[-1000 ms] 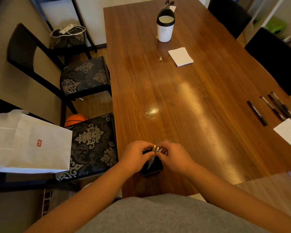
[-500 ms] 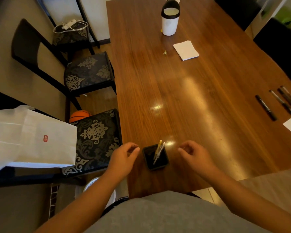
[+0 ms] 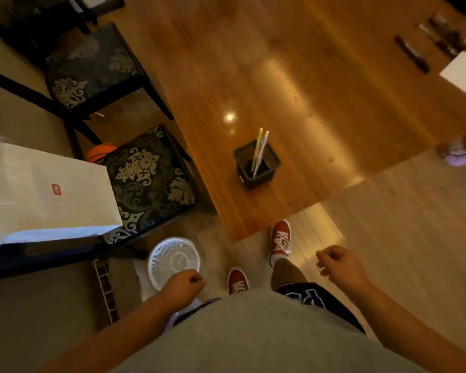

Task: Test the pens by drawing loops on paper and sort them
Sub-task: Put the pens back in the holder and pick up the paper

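1. The left hand (image 3: pixel 182 285) and right hand (image 3: pixel 336 265) hang well apart at the person's sides, off the table. The fingers of each are loosely curled and neither holds anything.
2. Between the hands, two red shoes (image 3: pixel 280 238) stand on the pale wood floor (image 3: pixel 414 224).
3. At twelve o'clock from the hands, a black square pen holder (image 3: pixel 253 181) sits near the corner of the brown wooden table (image 3: pixel 320 90). Two light pens (image 3: pixel 262 146) lean upright inside it.
4. At two o'clock, far across the table, several dark pens (image 3: pixel 412 53) lie blurred, just beside a white sheet of paper (image 3: pixel 463 74).
5. Just beside the left hand, a round white grille, perhaps a fan (image 3: pixel 174 261), stands on the floor.
6. At ten o'clock, a black chair with a patterned cushion (image 3: pixel 151 173) carries a white paper bag (image 3: pixel 43 189). An orange ball (image 3: pixel 101 152) shows behind the bag.
7. A second matching chair (image 3: pixel 92 68) stands further along the table at eleven o'clock.
8. At three o'clock, a pink object (image 3: pixel 463 154), too blurred to tell, lies at the frame edge.
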Motion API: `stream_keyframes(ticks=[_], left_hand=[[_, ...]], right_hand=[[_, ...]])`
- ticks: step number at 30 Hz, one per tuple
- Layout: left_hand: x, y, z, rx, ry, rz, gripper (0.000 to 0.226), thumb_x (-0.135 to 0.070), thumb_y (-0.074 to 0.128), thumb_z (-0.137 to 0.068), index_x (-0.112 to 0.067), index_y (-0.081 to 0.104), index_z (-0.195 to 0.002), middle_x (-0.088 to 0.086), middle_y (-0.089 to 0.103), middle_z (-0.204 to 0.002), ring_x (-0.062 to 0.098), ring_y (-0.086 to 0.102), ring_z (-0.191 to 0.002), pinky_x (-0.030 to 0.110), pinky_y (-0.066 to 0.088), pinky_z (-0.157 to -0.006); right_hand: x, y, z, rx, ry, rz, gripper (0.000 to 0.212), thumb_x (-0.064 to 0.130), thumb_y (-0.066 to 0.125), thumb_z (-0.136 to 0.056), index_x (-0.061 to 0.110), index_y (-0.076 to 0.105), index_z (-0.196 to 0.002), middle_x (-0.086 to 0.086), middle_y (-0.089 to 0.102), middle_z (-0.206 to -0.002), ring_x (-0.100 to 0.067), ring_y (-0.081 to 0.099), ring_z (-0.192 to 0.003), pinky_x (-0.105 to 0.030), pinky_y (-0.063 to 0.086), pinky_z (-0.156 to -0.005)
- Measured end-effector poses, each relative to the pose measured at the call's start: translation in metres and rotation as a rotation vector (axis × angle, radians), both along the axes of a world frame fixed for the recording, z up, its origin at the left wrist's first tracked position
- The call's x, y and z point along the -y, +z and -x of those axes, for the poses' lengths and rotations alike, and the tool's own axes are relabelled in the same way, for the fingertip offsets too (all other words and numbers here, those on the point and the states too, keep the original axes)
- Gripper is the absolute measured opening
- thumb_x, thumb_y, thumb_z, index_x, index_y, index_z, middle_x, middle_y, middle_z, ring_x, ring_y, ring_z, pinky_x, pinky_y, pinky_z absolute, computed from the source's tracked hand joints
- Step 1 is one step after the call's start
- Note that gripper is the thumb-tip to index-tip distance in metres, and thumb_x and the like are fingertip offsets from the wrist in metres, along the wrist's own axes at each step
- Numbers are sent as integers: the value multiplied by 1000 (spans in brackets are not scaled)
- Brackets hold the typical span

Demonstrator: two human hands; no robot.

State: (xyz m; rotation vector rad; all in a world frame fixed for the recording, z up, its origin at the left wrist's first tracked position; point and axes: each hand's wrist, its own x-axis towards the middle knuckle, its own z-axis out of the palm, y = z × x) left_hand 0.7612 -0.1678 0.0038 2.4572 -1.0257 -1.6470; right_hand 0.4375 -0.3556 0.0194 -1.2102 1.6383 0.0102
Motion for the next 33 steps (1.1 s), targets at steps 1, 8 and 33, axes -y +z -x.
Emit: stream_keyframes(ticks=[1, 8, 33], left_hand=[[-5, -3, 3, -8, -39, -22, 17, -23, 59, -92, -22, 59, -75, 0, 62, -81, 14, 57, -78, 25, 39, -67], [8, -13, 46, 12, -319, -89, 15, -28, 58, -92, -18, 65, -84, 2, 66, -89, 15, 60, -85, 29, 46, -79], [177, 3, 348, 35, -474, -10, 16, -30, 58, -93, -18, 65, -84, 1, 67, -84, 13, 63, -79, 26, 48, -67]], right_hand=[[-17, -4, 9, -17, -6, -23, 18, 22, 61, -94, 10, 67, -83, -10, 71, -76, -24, 67, -64, -30, 47, -58], [-100, -16, 109, -132, -190, -144, 18, 24, 61, -95, 14, 67, -81, -6, 72, -75, -22, 69, -65, -29, 49, -57], [6, -6, 429, -23, -483, -156, 20, 18, 60, -96, -1, 65, -89, -17, 68, -84, -23, 60, -62, -31, 45, -57]])
